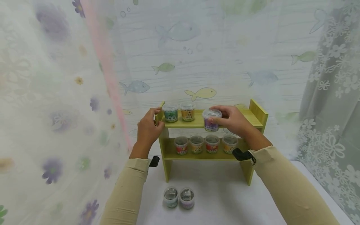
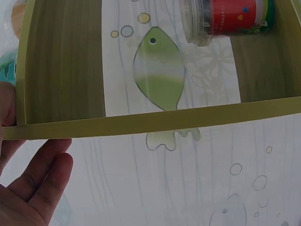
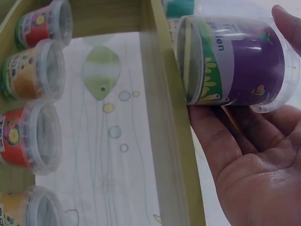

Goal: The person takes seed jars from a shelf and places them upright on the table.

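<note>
A two-tier yellow-green wooden shelf (image 1: 180, 125) stands on a white surface. At its left side panel (image 2: 155, 123), my left hand (image 1: 148, 127) grips the edge, with fingers on both faces of the board. My right hand (image 1: 232, 120) holds a clear-lidded plastic tub with a purple label (image 1: 211, 125) by its sides, at the front edge of the top tier. In the right wrist view the tub's base is close to that board; whether they touch I cannot tell. Left of it on the top tier are a green-labelled tub (image 1: 171, 115) and an orange-labelled tub (image 1: 187, 114).
Several tubs line the lower tier, alternating red labels (image 1: 181, 147) and orange labels (image 1: 196, 147). On the white surface in front, two more tubs (image 1: 171, 198) stand side by side. A fish-printed curtain (image 1: 180, 56) hangs behind, and a flowered curtain (image 1: 56, 125) at the left.
</note>
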`<move>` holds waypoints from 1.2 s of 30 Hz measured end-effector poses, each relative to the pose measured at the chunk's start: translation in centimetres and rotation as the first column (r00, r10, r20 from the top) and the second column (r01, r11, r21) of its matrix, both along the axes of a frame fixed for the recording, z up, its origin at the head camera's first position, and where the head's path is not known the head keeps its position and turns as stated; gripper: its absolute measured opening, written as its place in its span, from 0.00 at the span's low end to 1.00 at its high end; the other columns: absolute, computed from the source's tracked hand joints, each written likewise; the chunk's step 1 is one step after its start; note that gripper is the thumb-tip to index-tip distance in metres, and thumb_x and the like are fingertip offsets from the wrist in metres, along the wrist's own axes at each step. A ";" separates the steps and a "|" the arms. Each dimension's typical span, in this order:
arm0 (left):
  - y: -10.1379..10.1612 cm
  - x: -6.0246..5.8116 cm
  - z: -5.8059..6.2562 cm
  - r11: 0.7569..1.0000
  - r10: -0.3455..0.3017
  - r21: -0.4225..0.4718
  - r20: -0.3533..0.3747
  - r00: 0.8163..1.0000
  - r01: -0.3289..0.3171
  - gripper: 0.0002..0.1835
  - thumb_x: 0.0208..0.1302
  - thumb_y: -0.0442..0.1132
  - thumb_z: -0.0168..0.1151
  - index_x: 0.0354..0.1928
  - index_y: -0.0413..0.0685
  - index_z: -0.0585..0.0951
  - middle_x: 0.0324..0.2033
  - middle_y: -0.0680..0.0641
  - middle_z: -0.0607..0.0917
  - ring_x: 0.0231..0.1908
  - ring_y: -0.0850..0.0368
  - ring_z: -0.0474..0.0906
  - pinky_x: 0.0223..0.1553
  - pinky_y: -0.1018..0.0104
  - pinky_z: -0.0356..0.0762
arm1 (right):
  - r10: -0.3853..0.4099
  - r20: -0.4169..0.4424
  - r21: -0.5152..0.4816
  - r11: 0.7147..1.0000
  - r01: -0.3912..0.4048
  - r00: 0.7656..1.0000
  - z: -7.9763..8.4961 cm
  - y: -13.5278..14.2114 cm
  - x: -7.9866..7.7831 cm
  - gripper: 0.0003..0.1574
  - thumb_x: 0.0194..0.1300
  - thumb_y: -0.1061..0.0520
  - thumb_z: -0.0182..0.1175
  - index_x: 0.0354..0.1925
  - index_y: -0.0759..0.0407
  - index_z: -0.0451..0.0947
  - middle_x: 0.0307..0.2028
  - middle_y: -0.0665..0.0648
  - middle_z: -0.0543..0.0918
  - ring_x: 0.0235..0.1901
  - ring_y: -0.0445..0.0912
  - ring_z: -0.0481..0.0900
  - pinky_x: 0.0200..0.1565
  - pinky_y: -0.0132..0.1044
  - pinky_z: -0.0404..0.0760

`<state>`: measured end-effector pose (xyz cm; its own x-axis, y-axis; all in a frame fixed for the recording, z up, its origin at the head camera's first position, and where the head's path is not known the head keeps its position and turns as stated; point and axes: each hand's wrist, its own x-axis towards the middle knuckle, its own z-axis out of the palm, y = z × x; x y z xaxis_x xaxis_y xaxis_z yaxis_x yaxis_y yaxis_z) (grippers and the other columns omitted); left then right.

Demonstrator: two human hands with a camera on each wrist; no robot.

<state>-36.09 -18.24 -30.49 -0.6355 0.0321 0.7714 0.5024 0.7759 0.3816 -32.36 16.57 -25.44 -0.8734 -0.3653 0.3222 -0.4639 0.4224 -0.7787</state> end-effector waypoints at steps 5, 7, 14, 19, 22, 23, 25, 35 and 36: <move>0.1 0.0 0.1 1.000 0.006 0.001 0.005 1.000 -0.006 0.22 0.62 0.33 0.66 0.59 0.48 0.78 0.64 0.56 0.83 0.29 0.53 0.85 0.32 0.56 0.83 | -0.016 -0.035 0.013 1.000 0.016 0.999 -0.2 0.4 0.4 0.39 0.69 0.40 0.67 0.72 0.52 0.73 0.57 0.61 0.84 0.52 0.53 0.84 0.51 0.48 0.86; 0.1 -0.1 0.1 1.000 0.010 0.002 0.003 1.000 -0.010 0.22 0.62 0.33 0.66 0.59 0.48 0.78 0.64 0.56 0.83 0.30 0.53 0.85 0.32 0.56 0.84 | -0.014 -0.048 0.010 1.000 0.015 0.999 -0.3 0.6 0.5 0.38 0.69 0.41 0.67 0.71 0.52 0.73 0.56 0.61 0.84 0.51 0.52 0.85 0.50 0.43 0.86; 0.0 0.1 0.1 1.000 0.016 0.001 0.005 1.000 -0.016 0.22 0.62 0.33 0.66 0.59 0.48 0.78 0.64 0.57 0.83 0.29 0.52 0.85 0.30 0.56 0.83 | 0.011 -0.075 -0.012 1.000 -0.012 0.997 -1.1 1.0 1.3 0.35 0.69 0.47 0.68 0.70 0.56 0.75 0.54 0.61 0.86 0.47 0.49 0.86 0.47 0.35 0.86; 0.1 0.0 0.0 1.000 0.010 -0.004 -0.005 1.000 -0.010 0.22 0.62 0.32 0.65 0.59 0.47 0.78 0.64 0.56 0.83 0.29 0.53 0.84 0.30 0.57 0.82 | 0.025 -0.087 -0.052 0.998 -0.029 0.996 -1.9 1.2 2.2 0.33 0.68 0.51 0.69 0.68 0.57 0.77 0.53 0.62 0.86 0.47 0.47 0.86 0.47 0.32 0.85; 0.1 0.0 0.0 1.000 0.008 -0.005 0.001 1.000 -0.008 0.22 0.62 0.32 0.65 0.60 0.47 0.78 0.64 0.56 0.83 0.28 0.53 0.84 0.29 0.57 0.81 | 0.041 -0.077 -0.082 0.995 -0.047 0.996 -2.4 1.1 2.8 0.32 0.66 0.53 0.70 0.67 0.57 0.77 0.53 0.62 0.86 0.47 0.48 0.86 0.47 0.32 0.85; 0.1 0.0 0.0 1.000 0.008 -0.003 0.003 1.000 -0.008 0.22 0.62 0.32 0.66 0.60 0.47 0.78 0.64 0.57 0.83 0.28 0.53 0.84 0.29 0.57 0.81 | 0.049 -0.073 -0.090 0.994 -0.055 0.996 -2.7 1.1 2.9 0.32 0.66 0.53 0.71 0.67 0.57 0.78 0.54 0.62 0.86 0.47 0.48 0.86 0.47 0.33 0.85; 0.1 0.1 0.0 1.000 0.007 0.000 0.004 1.000 -0.007 0.23 0.62 0.32 0.66 0.60 0.47 0.78 0.64 0.56 0.83 0.29 0.53 0.84 0.30 0.56 0.81 | 0.063 -0.063 -0.096 0.993 -0.069 0.996 -3.4 1.0 3.1 0.33 0.65 0.54 0.72 0.66 0.56 0.78 0.54 0.61 0.86 0.47 0.48 0.86 0.47 0.34 0.86; 0.0 -0.1 -0.1 1.000 0.004 0.000 -0.015 1.000 -0.004 0.23 0.62 0.32 0.66 0.59 0.48 0.79 0.64 0.56 0.83 0.27 0.54 0.83 0.28 0.57 0.80 | 0.153 -0.054 -0.125 0.979 -0.159 0.987 -7.5 0.7 3.7 0.35 0.63 0.59 0.72 0.67 0.61 0.77 0.49 0.63 0.86 0.41 0.46 0.86 0.41 0.38 0.87; 0.0 -0.2 -0.1 1.000 0.004 0.000 -0.015 1.000 -0.004 0.22 0.62 0.33 0.66 0.59 0.48 0.79 0.64 0.56 0.83 0.27 0.54 0.83 0.29 0.57 0.80 | 0.161 -0.062 -0.126 0.978 -0.168 0.985 -7.8 0.7 3.8 0.34 0.63 0.60 0.72 0.66 0.61 0.77 0.49 0.64 0.86 0.42 0.46 0.87 0.41 0.37 0.87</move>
